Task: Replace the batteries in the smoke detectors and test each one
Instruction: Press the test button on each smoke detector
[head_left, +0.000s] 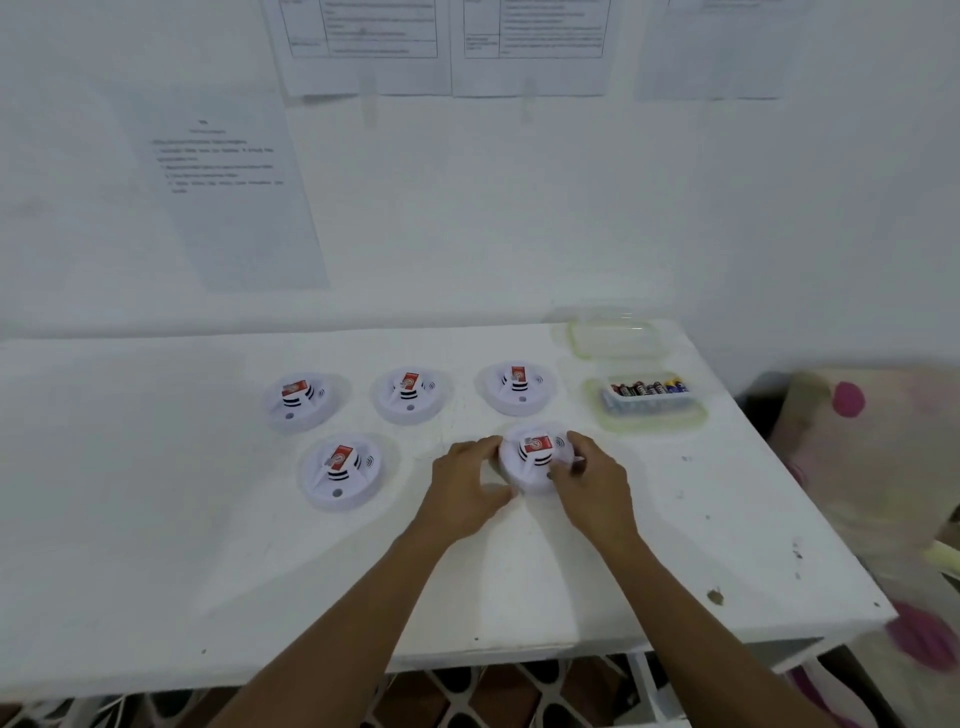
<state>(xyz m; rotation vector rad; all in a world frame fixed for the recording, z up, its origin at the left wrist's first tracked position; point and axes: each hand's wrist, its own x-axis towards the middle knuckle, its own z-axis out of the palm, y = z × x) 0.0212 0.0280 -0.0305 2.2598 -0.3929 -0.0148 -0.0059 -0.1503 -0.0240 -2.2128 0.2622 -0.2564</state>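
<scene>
White plastic smoke detector (537, 460), nearest of five on the table (156, 519), sits cupped between left hand (467, 493) and right hand (592, 483), fingers curled around its rim, probably steadying it for opening, batteries (649, 388) waiting far right.

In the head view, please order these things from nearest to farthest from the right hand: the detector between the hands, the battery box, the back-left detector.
1. The detector between the hands: touched by the right hand.
2. The battery box: behind the hand, toward the table's right edge.
3. The back-left detector: far across, past the left hand.
</scene>
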